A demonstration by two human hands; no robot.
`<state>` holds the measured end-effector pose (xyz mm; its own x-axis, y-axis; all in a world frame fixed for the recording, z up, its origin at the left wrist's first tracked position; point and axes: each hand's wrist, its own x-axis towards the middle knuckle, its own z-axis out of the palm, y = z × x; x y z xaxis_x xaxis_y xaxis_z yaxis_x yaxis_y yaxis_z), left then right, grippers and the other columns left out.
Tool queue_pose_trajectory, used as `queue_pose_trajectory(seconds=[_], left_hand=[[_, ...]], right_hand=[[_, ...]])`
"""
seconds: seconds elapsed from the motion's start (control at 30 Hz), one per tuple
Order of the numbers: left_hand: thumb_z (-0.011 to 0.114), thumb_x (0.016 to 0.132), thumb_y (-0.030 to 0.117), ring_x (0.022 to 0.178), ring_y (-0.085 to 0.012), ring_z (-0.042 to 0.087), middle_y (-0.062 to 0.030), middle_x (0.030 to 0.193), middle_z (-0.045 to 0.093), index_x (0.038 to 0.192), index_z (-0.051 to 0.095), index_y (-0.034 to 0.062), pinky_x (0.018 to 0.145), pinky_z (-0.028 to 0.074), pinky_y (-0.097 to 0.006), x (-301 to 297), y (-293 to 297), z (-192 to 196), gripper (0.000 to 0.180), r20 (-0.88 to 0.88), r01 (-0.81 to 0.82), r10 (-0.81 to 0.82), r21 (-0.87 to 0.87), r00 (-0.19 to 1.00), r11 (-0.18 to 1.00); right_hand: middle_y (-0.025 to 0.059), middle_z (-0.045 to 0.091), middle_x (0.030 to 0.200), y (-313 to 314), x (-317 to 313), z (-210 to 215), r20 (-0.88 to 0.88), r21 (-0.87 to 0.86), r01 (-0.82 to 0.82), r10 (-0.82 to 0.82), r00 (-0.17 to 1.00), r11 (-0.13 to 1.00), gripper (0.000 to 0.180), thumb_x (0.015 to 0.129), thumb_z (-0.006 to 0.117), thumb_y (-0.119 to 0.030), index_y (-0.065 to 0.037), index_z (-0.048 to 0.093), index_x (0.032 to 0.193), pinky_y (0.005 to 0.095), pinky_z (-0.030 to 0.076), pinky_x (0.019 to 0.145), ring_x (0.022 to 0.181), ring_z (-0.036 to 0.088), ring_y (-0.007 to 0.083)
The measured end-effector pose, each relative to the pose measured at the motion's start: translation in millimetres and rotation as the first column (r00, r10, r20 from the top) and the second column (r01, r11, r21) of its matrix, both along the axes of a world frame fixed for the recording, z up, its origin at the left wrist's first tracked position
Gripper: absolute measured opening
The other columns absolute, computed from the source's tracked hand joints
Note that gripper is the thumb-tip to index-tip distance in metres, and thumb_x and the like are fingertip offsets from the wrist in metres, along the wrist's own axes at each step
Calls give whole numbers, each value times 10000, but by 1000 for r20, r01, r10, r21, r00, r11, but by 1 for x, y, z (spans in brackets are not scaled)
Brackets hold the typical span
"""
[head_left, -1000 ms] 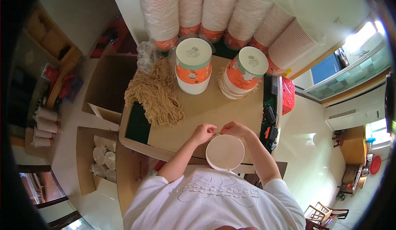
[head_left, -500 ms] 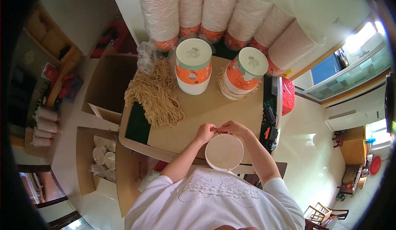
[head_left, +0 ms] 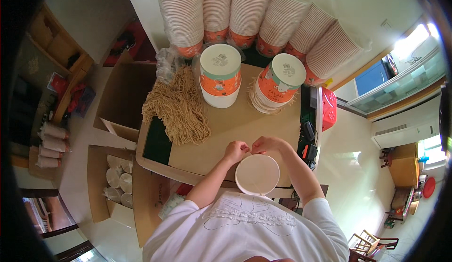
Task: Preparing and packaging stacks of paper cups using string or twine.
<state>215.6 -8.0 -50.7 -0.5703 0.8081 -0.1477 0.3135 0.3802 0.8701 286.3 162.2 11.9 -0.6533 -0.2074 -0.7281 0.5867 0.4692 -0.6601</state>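
Observation:
A white paper bucket (head_left: 257,174) rests between my forearms at the table's near edge, its round mouth facing up. Inside it a thin pale cord (head_left: 255,186) shows near the rim closest to me. At the bucket's far rim my left hand (head_left: 237,151) is closed in a pinch. Close beside it on the right, my right hand (head_left: 267,144) has its fingers curled together. Anything between the fingertips is too small to make out. A loose pile of tan cords (head_left: 176,107) lies on the table to the left, beyond my left hand.
Two upturned orange-and-white bucket stacks (head_left: 220,81) (head_left: 281,81) stand mid-table on brown cardboard (head_left: 226,130). Several tall wrapped stacks (head_left: 181,12) line the wall. A black adapter (head_left: 308,132) lies at the right edge. An open carton (head_left: 96,182) of white buckets sits at left.
My hands have moved slightly apart at the far rim; before, their fingertips met. The bucket has shifted a little to the right.

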Motion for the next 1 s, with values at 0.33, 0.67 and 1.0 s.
queue_pose_trajectory(seconds=[0.33,0.67,1.0], left_hand=[[649,706,191,698,-235,633,-105,732,643,756,665,94,624,497,-343,-1,5,-7,110,4,-6,7,-60,1000,998],[625,698,171,694,-253,623,-99,722,637,709,634,91,633,492,-362,-7,4,-6,82,31,-56,59,-89,998,994],[592,767,123,673,-205,614,-72,779,622,885,554,80,585,495,-332,-33,-55,-69,131,409,-136,189,-156,893,978]], right_hand=[[-30,571,625,-8,12,-19,70,51,288,-291,954,956,198,778,614,-275,-85,667,778,215,396,526,576,490,62],[7,599,696,-4,23,-18,-107,-41,334,-336,936,942,174,771,600,-204,-42,646,815,234,427,578,644,534,87],[30,554,734,10,58,-30,162,-529,822,-925,343,212,98,847,537,-118,-44,538,782,234,428,613,667,520,105]])
